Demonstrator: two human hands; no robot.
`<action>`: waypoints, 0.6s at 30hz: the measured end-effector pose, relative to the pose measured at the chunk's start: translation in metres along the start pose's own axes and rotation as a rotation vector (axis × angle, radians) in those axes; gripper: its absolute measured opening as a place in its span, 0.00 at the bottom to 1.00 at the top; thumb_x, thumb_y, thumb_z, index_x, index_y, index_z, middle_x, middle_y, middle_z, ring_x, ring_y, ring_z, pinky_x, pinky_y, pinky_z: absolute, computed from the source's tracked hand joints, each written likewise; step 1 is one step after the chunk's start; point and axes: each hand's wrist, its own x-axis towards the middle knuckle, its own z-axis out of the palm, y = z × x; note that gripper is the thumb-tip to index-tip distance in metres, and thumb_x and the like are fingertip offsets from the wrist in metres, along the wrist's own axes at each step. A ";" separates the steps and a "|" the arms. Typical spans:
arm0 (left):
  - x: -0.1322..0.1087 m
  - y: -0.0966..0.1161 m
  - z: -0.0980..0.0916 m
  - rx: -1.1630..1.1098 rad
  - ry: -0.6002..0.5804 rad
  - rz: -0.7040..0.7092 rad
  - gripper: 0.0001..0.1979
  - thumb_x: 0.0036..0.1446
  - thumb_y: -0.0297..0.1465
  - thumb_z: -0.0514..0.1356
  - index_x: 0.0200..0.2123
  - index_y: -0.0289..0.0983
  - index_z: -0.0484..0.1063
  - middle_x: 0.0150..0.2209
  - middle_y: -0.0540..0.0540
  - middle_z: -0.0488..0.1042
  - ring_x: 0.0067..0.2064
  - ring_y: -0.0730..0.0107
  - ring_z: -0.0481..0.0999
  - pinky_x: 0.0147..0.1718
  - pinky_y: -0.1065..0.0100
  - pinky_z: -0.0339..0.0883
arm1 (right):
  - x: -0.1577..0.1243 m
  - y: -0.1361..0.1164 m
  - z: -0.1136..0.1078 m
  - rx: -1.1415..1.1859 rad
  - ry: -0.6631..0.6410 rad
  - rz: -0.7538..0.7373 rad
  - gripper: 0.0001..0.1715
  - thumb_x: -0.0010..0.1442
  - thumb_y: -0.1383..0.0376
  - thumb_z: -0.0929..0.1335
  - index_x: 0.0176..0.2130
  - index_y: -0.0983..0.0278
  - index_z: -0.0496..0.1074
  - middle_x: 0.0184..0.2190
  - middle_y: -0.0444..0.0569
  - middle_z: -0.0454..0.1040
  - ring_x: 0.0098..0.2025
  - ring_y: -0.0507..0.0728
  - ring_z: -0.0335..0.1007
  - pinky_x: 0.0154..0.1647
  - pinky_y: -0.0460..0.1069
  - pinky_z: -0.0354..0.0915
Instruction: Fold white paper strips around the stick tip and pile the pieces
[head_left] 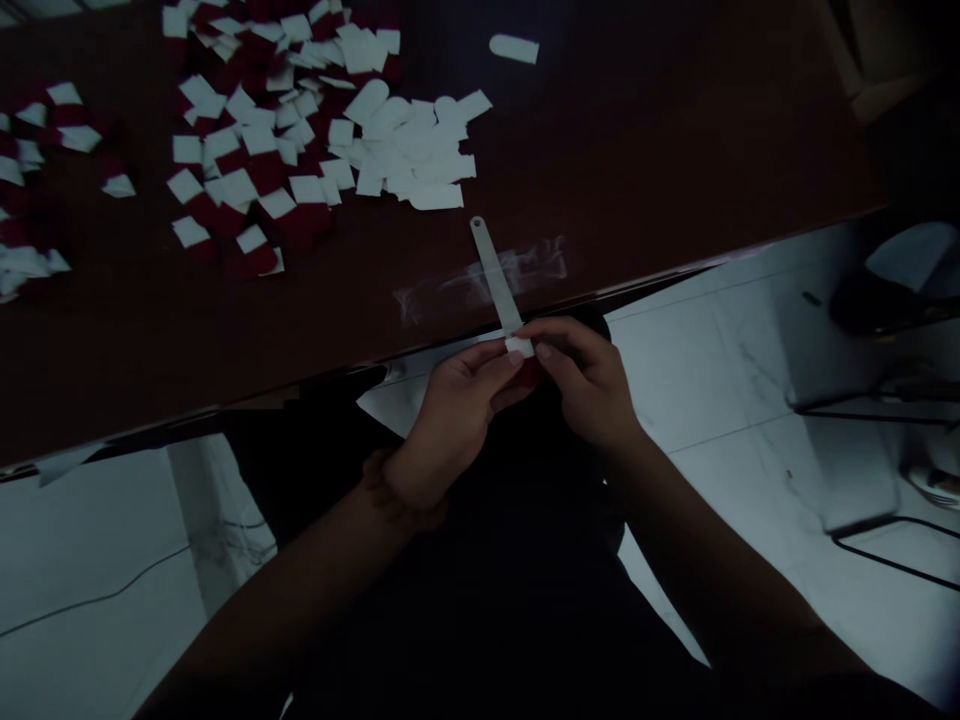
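At the table's front edge, my left hand pinches a small red and white piece between thumb and fingers. My right hand closes on the same piece from the right, its thumb and index finger at the white part. A flat metal strip with a hole at its far end sticks out over the table from tape; its near end meets the white part of the piece. The red part is mostly hidden below my fingers.
Red and white pieces lie heaped on the dark table, with more at the far left. White rounded cards are piled beside them; a single card lies farther back. Black metal legs stand on the floor at right.
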 end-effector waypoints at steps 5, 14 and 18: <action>-0.004 0.003 -0.001 0.043 0.027 -0.032 0.11 0.57 0.32 0.73 0.44 0.37 0.83 0.42 0.45 0.84 0.44 0.66 0.82 0.46 0.64 0.78 | -0.004 0.002 0.001 0.053 0.041 0.068 0.17 0.69 0.65 0.66 0.55 0.53 0.76 0.34 0.43 0.77 0.32 0.57 0.71 0.37 0.54 0.71; 0.000 0.003 0.005 0.093 0.035 0.014 0.08 0.58 0.34 0.72 0.41 0.37 0.83 0.42 0.46 0.83 0.43 0.68 0.81 0.44 0.66 0.77 | 0.000 -0.007 0.002 -0.014 0.003 0.059 0.15 0.69 0.62 0.66 0.52 0.52 0.78 0.39 0.46 0.77 0.37 0.60 0.73 0.41 0.57 0.72; -0.002 0.006 0.000 0.089 0.021 -0.008 0.09 0.62 0.35 0.69 0.43 0.37 0.83 0.43 0.44 0.84 0.43 0.65 0.83 0.45 0.64 0.78 | -0.003 -0.005 0.004 0.007 0.027 0.083 0.15 0.69 0.62 0.66 0.54 0.52 0.75 0.37 0.46 0.76 0.36 0.59 0.73 0.39 0.56 0.71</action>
